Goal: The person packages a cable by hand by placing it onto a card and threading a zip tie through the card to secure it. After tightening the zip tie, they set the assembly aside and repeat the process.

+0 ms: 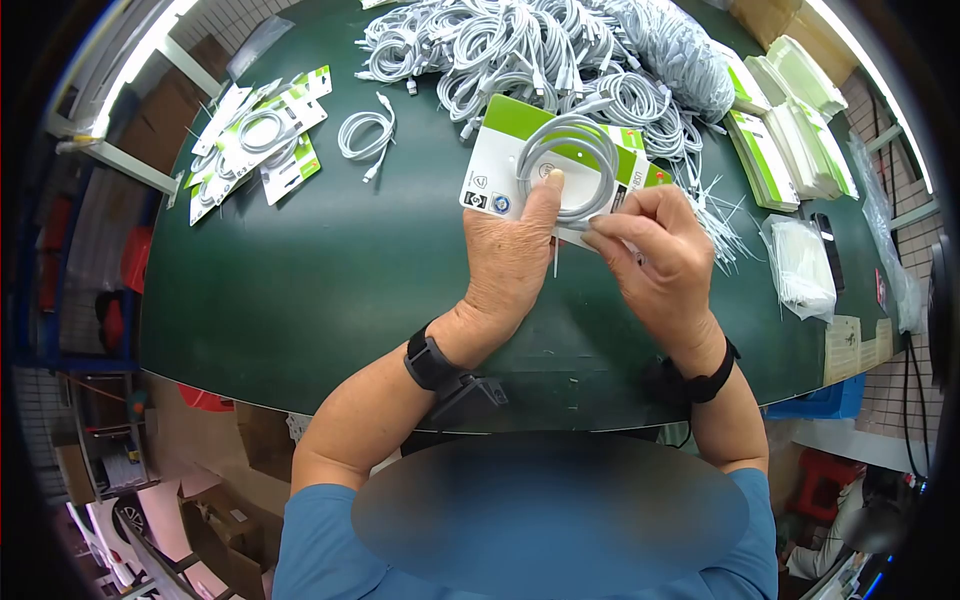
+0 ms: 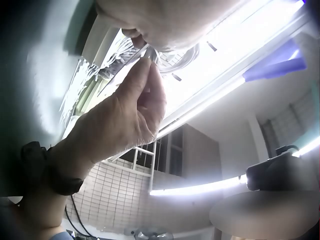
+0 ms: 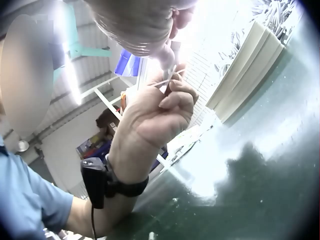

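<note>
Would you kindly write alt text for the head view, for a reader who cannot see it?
A left hand holds a green-and-white packaging card, thumb pressing a coiled white cable onto it; the right hand pinches its lower edge. Loose cables pile behind.

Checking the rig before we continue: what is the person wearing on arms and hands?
No gloves on the left hand or right hand. The right wrist strap is black; the left strap, also black, carries a boxy camera with a cable. Short blue sleeves.

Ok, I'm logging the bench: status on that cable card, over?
Left grip clamps card, thumb on cable coil. Right grip pinches coil's lower edge. Nothing blocking; loose cable pile lies behind.
</note>
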Available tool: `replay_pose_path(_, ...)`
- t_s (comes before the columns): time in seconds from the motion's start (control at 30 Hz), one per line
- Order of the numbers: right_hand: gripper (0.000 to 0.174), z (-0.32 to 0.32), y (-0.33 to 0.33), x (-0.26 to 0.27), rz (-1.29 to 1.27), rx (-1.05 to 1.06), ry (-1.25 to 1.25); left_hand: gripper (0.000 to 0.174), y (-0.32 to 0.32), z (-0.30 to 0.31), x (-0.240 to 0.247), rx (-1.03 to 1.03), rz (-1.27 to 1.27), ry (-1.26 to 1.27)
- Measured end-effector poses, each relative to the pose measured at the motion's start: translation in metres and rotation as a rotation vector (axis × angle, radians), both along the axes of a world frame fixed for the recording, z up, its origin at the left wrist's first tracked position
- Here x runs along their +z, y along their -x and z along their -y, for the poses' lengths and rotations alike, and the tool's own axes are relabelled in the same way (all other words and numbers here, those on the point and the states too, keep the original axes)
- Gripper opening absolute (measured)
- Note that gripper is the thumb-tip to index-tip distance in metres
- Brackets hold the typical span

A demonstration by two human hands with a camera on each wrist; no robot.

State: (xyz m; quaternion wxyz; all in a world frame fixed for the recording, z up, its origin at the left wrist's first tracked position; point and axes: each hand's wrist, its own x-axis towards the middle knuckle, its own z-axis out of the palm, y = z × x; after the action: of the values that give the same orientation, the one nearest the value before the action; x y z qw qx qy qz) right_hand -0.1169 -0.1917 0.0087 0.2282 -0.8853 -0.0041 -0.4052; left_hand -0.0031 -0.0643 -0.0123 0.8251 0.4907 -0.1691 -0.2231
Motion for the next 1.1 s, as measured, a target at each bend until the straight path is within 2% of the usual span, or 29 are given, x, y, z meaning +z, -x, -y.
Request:
replay_pose_path(0.07, 0.026, -0.001, 0.003, -0.006, 0.025, 0.003, 0.053, 0.024, 0.0, 0.0, -0.004, -0.032, 0.021, -0.002)
replay_pose_path(0.2, 0.033, -0.004, -0.001, -0.003, 0.083, 0.055, 0.221, 0.024, 0.005, 0.005, -0.005, 0.037, 0.033, 0.078)
replay_pose_path(0.3, 0.035, -0.014, -0.002, 0.001, 0.016, 0.067, 0.241, 0.026, 0.004, 0.003, -0.007, 0.066, 0.119, 0.056)
replay_pose_path(0.37, 0.029, -0.015, -0.004, -0.004, 0.023, 0.083, 0.243, 0.026, 0.004, 0.004, -0.01, 0.075, 0.206, 0.034)
replay_pose_path(0.43, 0.027, -0.011, -0.004, -0.007, 0.004, 0.096, 0.271, 0.026, 0.005, -0.001, -0.009, 0.02, 0.155, 0.023)
replay_pose_path(0.57, 0.02, -0.012, -0.004, -0.004, -0.01, 0.08, 0.251, 0.026, 0.007, 0.005, -0.015, 0.012, 0.19, 0.073)
replay_pose_path(0.63, 0.019, -0.012, -0.007, -0.004, -0.013, 0.124, 0.214, 0.026, 0.005, -0.005, -0.01, -0.06, 0.104, -0.014)
replay_pose_path(0.67, 0.018, -0.012, -0.007, -0.006, -0.01, 0.14, 0.15, 0.027, 0.004, -0.008, -0.008, -0.096, 0.062, -0.058)
replay_pose_path(0.73, 0.018, -0.011, -0.006, -0.009, -0.004, 0.171, 0.024, 0.031, 0.004, -0.005, -0.009, -0.089, 0.078, 0.012)
replay_pose_path(0.83, 0.019, -0.018, -0.005, -0.01, 0.013, 0.102, 0.002, 0.034, 0.002, -0.007, -0.009, -0.112, 0.091, 0.021)
replay_pose_path(0.93, 0.019, -0.021, -0.007, -0.008, -0.006, 0.026, 0.028, 0.034, 0.002, -0.006, -0.012, -0.089, 0.129, 0.042)
replay_pose_path(1.1, 0.019, -0.018, -0.011, -0.008, 0.013, 0.044, 0.148, 0.033, -0.001, -0.003, -0.014, -0.07, 0.128, 0.104)
